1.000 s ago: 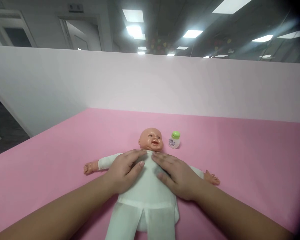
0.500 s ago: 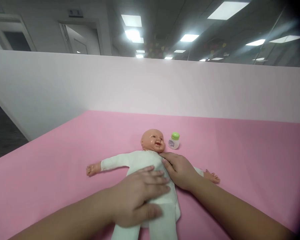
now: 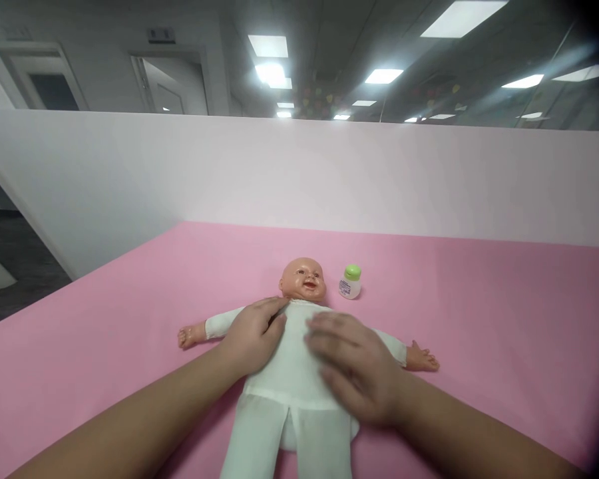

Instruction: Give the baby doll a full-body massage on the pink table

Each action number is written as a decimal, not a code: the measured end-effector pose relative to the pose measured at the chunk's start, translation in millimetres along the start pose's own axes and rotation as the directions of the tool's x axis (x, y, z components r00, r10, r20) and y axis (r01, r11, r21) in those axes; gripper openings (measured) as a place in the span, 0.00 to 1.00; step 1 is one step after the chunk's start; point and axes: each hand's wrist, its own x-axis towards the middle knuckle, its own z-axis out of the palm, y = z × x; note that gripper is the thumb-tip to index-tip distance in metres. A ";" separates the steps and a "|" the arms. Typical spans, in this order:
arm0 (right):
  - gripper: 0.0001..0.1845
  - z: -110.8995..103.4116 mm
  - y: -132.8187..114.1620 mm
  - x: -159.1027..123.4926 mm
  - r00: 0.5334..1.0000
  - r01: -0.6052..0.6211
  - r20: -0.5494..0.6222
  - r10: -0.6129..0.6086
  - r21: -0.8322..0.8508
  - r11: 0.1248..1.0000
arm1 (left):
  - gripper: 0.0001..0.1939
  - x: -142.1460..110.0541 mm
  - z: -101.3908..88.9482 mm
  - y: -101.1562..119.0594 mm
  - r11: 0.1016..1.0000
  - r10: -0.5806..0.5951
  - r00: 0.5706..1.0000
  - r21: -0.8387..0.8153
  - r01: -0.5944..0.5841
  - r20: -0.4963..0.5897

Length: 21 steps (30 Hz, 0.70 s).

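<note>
Head view. A baby doll [image 3: 295,362] with a hard plastic head [image 3: 302,278] and a white cloth body lies on its back at the lower centre of a pink surface [image 3: 489,306], arms outstretched, legs running past the lower edge. The left hand [image 3: 254,338] lies flat on the upper chest at the shoulder, fingers extended side by side toward the neck, thumb apart. The right hand [image 3: 359,366], blurred, is over the opposite side of the chest, fingers loosely spread and slightly bent; whether it touches the cloth cannot be told. Just beside the head, to its right, is a small translucent bottle [image 3: 350,286] with a green cap. Behind rises a white panel [image 3: 329,176]; above it, lit ceiling panels [image 3: 384,76].
</note>
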 end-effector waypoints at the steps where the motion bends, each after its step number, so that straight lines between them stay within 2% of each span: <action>1: 0.23 -2.0 -11.1 0.3 0.992 0.087 0.085 -0.093 0.070 0.994 | 0.22 0.6 -0.7 0.4 1.000 -0.022 1.000 -0.001 0.022 -0.014; 2: 0.25 -3.6 -21.5 0.7 0.970 0.149 0.175 -0.171 0.131 0.980 | 0.22 1.3 -1.4 0.5 0.999 -0.044 0.999 -0.004 0.044 -0.021; 4: 0.25 -4.8 -36.8 1.6 0.894 0.182 0.375 -0.245 0.197 0.963 | 0.21 2.5 -2.3 0.1 0.997 -0.078 0.997 -0.016 0.078 -0.022; 6: 0.27 -3.4 -42.2 2.0 0.833 0.152 0.496 -0.246 0.223 0.963 | 0.20 3.2 -2.3 -0.9 0.995 -0.094 0.995 -0.035 0.093 -0.018; 7: 0.29 -2.1 -41.2 2.1 0.822 0.126 0.521 -0.230 0.228 0.965 | 0.20 3.2 -2.0 -1.4 0.994 -0.098 0.995 -0.047 0.097 -0.016; 10: 0.42 1.8 -28.8 2.7 0.848 0.040 0.510 -0.145 0.210 0.977 | 0.21 2.6 -0.9 -1.7 0.990 -0.109 0.994 -0.095 0.107 -0.014; 13: 0.48 3.8 -9.6 3.9 0.879 -0.072 0.477 0.014 0.105 0.992 | 0.21 2.0 -1.1 -0.2 0.986 -0.095 0.995 -0.138 0.093 -0.008; 16: 0.43 3.5 10.9 4.2 0.885 -0.211 0.417 0.205 -0.033 0.977 | 0.21 2.0 -2.2 1.2 0.991 -0.078 0.997 -0.105 0.078 -0.003; 18: 0.37 2.2 22.2 4.1 0.885 -0.315 0.327 0.331 -0.103 0.943 | 0.22 1.6 -3.1 2.1 0.997 -0.064 0.998 -0.036 0.063 -0.010; 21: 0.30 -0.9 31.9 4.8 0.851 -0.453 0.229 0.473 -0.135 0.881 | 0.21 -2.6 -6.2 8.4 0.998 0.011 0.999 0.061 -0.009 -0.035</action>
